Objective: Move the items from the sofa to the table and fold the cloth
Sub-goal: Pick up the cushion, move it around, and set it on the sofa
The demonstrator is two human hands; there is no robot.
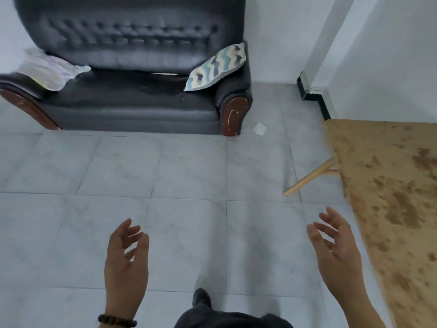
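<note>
- Left hand (126,259) and right hand (335,252): both are empty, with fingers spread and relaxed. They are held over the tiled floor (189,174), well apart from the sofa (132,102).
- The cloth (50,71) is draped over the sofa armrest at the left of the view. The patterned pillow (216,66) leans against the opposite armrest. Neither is on the tabletop (390,197) at your right.
- Risk: the cloth hangs loosely over the armrest. If you grip only one corner, the rest will likely trail onto the floor.
- Risk: the splayed table leg (309,177) juts toward your path. A pillow carried in front of you could hide it and cause a trip.
- Risk: a paper scrap (259,128) lies near the sofa's front corner. It may slip underfoot.
</note>
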